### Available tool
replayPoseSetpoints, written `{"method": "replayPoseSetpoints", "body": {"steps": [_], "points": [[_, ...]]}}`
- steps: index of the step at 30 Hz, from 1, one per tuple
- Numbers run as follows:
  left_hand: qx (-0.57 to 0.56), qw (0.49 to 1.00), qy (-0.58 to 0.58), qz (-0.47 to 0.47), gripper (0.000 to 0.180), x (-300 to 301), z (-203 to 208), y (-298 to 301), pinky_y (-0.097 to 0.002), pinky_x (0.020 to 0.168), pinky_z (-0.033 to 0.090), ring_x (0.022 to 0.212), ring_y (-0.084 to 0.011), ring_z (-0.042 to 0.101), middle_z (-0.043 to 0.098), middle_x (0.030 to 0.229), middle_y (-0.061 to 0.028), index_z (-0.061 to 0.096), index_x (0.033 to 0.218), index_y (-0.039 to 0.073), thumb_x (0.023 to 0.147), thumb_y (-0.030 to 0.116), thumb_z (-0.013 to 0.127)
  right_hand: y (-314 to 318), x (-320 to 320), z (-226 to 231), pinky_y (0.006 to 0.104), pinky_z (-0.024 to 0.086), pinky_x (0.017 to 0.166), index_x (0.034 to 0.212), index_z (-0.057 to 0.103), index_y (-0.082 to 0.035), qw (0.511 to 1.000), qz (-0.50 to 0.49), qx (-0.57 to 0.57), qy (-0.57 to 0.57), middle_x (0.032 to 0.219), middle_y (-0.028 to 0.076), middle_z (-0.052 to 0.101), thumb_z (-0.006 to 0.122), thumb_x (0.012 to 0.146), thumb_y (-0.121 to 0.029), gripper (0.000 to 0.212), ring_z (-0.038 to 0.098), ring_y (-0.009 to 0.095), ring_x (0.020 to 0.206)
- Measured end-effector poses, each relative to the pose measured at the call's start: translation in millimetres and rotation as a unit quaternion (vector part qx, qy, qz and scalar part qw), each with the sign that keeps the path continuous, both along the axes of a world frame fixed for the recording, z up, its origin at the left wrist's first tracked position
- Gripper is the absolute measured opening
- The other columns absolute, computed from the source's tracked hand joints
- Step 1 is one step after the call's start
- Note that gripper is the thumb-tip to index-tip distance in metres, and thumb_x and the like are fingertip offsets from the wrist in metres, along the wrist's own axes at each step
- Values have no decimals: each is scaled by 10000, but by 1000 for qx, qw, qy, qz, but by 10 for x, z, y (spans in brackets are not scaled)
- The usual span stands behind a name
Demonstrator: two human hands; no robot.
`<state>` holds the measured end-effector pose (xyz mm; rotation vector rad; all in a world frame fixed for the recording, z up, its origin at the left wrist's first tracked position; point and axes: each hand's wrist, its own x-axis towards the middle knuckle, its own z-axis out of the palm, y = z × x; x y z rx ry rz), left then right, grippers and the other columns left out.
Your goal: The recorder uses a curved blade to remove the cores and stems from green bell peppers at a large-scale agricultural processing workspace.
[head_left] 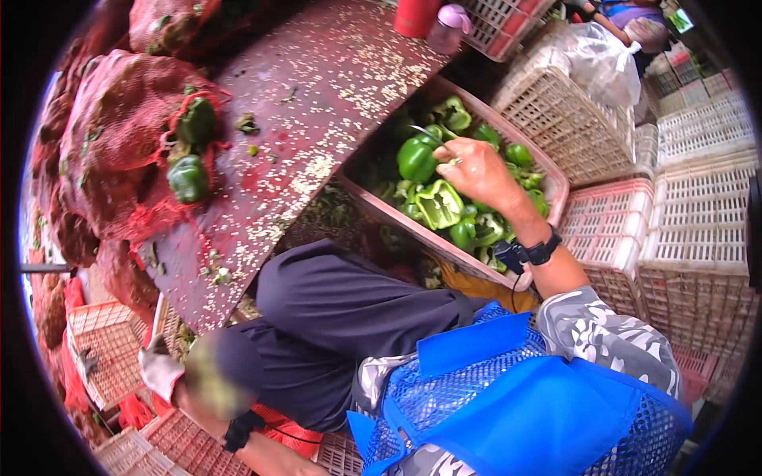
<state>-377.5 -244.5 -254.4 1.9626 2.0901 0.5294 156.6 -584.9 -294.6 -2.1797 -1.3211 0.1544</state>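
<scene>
While glossy green peppers (pixel 418 160) lie in the pink crate (pixel 560 197), some whole, others cut open with pale hollow insides, the fingers of your right hand (pixel 479 173) curl around a thin tool (pixel 425 132) above them; your gloved left hand (pixel 161 374)'s grasp, I cannot tell.

Blue vest (pixel 548 412) (partly mesh), camouflage sleeve (pixel 607 333)
</scene>
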Motion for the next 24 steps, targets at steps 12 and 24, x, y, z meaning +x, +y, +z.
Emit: {"method": "replayPoseSetpoints", "body": {"steps": [12, 24], "points": [[22, 916, -377, -134, 434, 82, -97, 86, -258, 769, 490, 810, -163, 638, 706, 912, -103, 685, 1006, -50, 1036, 242, 364, 639, -1312, -1848, 487, 547, 742, 779, 680, -3, 941, 89, -317, 80, 881, 203, 671, 633, 740, -110, 123, 671, 373, 850], [-20, 894, -445, -53, 503, -181, -237, 2, -245, 613, 407, 617, -125, 517, 636, 739, -21, 700, 914, -1, 1025, 313, 323, 328, -1354, -2693, 457, 545, 572, 920, 764, -68, 856, 263, -397, -202, 910, 161, 735, 665, 758, -152, 208, 715, 293, 791]]}}
